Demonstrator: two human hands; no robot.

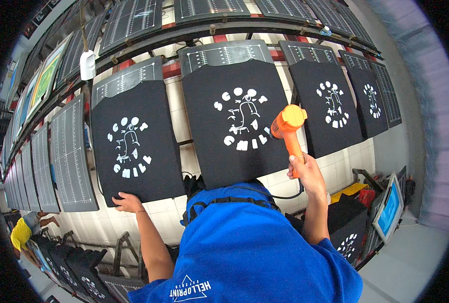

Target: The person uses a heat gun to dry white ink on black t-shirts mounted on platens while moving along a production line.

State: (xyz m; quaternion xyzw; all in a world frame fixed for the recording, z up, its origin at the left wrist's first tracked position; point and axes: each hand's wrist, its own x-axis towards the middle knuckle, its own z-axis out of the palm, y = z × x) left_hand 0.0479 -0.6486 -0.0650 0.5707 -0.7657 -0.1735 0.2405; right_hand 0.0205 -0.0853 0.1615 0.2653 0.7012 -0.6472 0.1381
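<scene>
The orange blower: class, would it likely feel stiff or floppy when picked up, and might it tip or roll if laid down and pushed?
The orange blower is probably stiff; its shell looks like moulded plastic. It may feel top-heavy, since its head is bulkier than its slim handle. Its rounded head could let it rock.

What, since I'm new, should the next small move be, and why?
Perhaps sweep the orange heat gun leftward over the white print on the central shirt: the right hand holds it, nozzle at the print's right edge, with most letters farther left.
</scene>
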